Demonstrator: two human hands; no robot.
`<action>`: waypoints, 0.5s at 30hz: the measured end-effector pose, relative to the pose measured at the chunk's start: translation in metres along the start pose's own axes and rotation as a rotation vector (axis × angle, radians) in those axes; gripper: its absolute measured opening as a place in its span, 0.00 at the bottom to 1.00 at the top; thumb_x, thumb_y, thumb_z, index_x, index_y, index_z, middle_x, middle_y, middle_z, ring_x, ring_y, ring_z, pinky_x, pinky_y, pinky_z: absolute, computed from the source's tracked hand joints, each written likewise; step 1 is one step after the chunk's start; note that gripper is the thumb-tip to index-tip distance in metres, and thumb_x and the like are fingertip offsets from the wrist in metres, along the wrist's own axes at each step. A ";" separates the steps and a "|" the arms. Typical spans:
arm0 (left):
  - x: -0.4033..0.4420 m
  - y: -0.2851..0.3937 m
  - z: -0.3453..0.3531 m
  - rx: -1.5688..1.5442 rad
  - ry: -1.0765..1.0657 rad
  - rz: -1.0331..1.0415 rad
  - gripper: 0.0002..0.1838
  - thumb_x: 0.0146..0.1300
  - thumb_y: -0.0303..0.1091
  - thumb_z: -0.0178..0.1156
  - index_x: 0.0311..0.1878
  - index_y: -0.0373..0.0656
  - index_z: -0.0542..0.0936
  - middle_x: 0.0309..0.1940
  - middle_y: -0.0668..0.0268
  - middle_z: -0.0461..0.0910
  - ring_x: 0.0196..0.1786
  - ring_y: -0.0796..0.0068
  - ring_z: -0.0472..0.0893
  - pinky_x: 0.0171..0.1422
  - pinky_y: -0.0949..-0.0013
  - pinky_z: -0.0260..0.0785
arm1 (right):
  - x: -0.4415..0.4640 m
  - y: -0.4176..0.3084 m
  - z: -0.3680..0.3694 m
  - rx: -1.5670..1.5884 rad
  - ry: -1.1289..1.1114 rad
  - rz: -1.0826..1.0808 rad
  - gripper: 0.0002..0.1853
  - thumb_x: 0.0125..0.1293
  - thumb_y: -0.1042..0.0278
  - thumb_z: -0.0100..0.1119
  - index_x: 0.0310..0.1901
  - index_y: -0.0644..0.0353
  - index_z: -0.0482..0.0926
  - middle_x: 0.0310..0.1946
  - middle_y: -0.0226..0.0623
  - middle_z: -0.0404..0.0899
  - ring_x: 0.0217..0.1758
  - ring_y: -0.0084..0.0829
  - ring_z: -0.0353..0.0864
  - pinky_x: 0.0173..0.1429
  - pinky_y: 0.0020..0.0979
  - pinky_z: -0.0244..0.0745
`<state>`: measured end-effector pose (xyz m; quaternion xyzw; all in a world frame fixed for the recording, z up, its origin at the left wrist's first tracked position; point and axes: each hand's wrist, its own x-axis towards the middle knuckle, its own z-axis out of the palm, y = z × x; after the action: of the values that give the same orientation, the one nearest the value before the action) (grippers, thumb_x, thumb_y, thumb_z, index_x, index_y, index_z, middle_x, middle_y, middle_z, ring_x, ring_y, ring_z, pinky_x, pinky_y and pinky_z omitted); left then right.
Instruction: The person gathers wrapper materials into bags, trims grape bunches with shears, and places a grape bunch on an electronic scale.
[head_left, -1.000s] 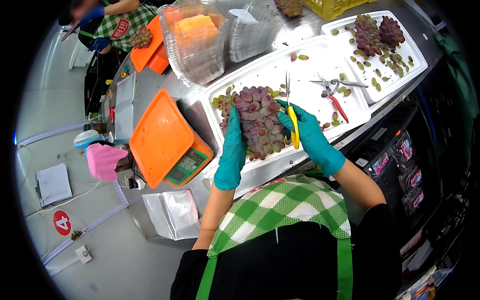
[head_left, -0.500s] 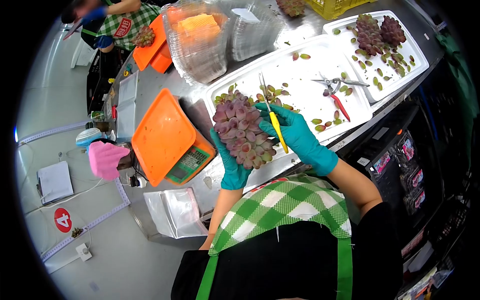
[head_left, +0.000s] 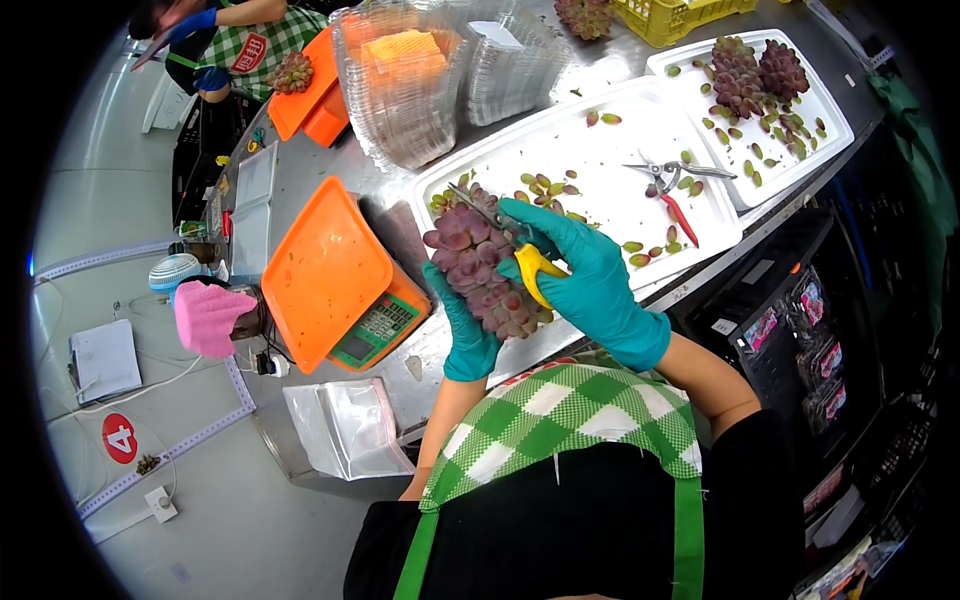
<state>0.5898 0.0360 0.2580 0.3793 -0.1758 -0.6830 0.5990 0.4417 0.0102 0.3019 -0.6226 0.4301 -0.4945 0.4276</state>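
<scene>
A purple-pink succulent [head_left: 475,262] with a thick cluster of rosettes is held over the near left end of a white tray [head_left: 620,130]. My left hand [head_left: 463,325], in a teal glove, grips it from the left and below. In my right hand [head_left: 595,285], also gloved, are yellow-handled scissors [head_left: 537,275]; their blades lie across the upper part of the plant, pointing up and left. Loose green and red leaves [head_left: 545,187] lie in the tray, beside red-handled pruners [head_left: 675,200].
Left of the tray stands an orange scale [head_left: 325,280], with a plastic bag [head_left: 350,425] nearer me. Clear plastic containers [head_left: 400,90] are stacked behind. A second tray [head_left: 840,120] holds succulents at the right. A co-worker [head_left: 245,45] in blue gloves is at the upper left.
The plant has shifted left and tilted. My right hand has turned, bringing the scissors from upright at its right side to lying slanted over its top.
</scene>
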 end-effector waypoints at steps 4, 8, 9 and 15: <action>-0.003 0.001 0.001 0.073 0.005 -0.054 0.42 0.55 0.71 0.37 0.64 0.48 0.56 0.61 0.62 0.62 0.60 0.65 0.66 0.63 0.63 0.61 | -0.001 0.011 0.002 0.236 -0.013 0.138 0.25 0.51 0.77 0.60 0.54 0.53 0.72 0.33 0.36 0.77 0.34 0.22 0.76 0.40 0.23 0.73; -0.007 0.004 0.008 0.121 0.031 -0.094 0.42 0.55 0.71 0.38 0.64 0.48 0.55 0.61 0.62 0.61 0.60 0.64 0.65 0.63 0.62 0.60 | -0.002 0.012 -0.002 0.269 -0.040 0.195 0.25 0.51 0.80 0.58 0.54 0.55 0.72 0.35 0.34 0.77 0.37 0.19 0.75 0.43 0.21 0.72; -0.007 0.003 0.008 0.125 0.038 -0.084 0.42 0.55 0.71 0.38 0.64 0.48 0.55 0.61 0.62 0.61 0.61 0.64 0.65 0.63 0.62 0.60 | -0.002 0.011 -0.004 0.242 -0.052 0.202 0.25 0.51 0.81 0.57 0.54 0.55 0.72 0.36 0.33 0.77 0.38 0.18 0.74 0.44 0.20 0.72; -0.006 0.004 0.004 0.130 -0.002 -0.075 0.40 0.57 0.66 0.42 0.64 0.47 0.55 0.60 0.61 0.62 0.60 0.64 0.66 0.63 0.62 0.61 | -0.005 0.013 -0.010 0.179 0.007 0.121 0.27 0.53 0.76 0.62 0.56 0.55 0.69 0.39 0.31 0.76 0.39 0.17 0.73 0.46 0.20 0.71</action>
<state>0.5899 0.0402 0.2655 0.4230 -0.2060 -0.6924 0.5470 0.4297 0.0107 0.2901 -0.5530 0.4227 -0.5064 0.5090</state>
